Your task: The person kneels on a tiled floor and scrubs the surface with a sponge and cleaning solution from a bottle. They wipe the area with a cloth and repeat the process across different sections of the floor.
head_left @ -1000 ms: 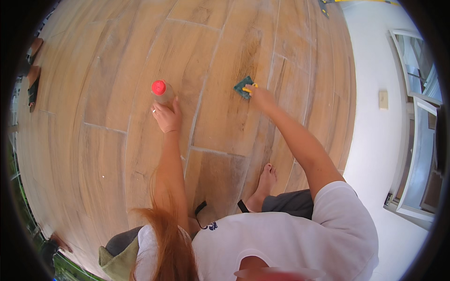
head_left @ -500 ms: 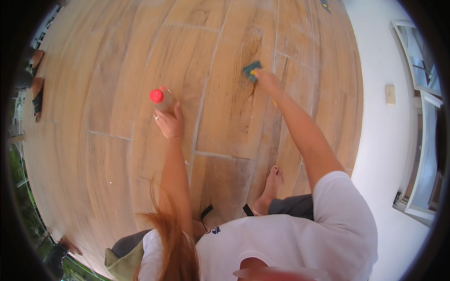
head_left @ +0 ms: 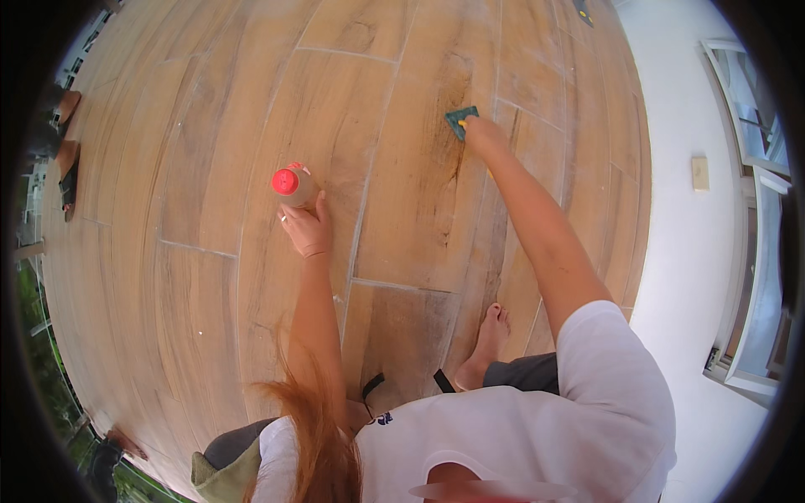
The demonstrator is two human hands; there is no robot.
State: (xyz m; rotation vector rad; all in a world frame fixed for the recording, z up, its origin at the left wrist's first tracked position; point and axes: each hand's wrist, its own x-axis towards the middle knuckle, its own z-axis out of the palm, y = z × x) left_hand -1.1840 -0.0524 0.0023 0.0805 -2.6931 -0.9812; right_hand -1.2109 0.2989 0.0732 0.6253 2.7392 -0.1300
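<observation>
My left hand (head_left: pixel 307 230) is wrapped around the side of an upright bottle (head_left: pixel 295 184) with a red cap and a dull, translucent body, which stands on the wood-look tile floor (head_left: pixel 411 226). Farther out and to the right, my right hand (head_left: pixel 483 136) grips a dark green scrub pad (head_left: pixel 459 116) with a bit of yellow showing at my fingers. The pad lies on a tile with a dark brown streak (head_left: pixel 453 163) running along it. My fingertips on the pad are partly hidden.
My bare right foot (head_left: pixel 488 344) is planted below my right forearm. A white wall (head_left: pixel 662 277) with a wall plate (head_left: pixel 700 173) and open windows runs along the right. At the far left are another person's sandalled feet (head_left: pixel 69 180). A small dark object (head_left: pixel 584 12) lies at the top.
The scrub pad and my right hand have shifted slightly right and turned a little. My left hand stays on the bottle, whose place in the view is slightly lower and farther right.
</observation>
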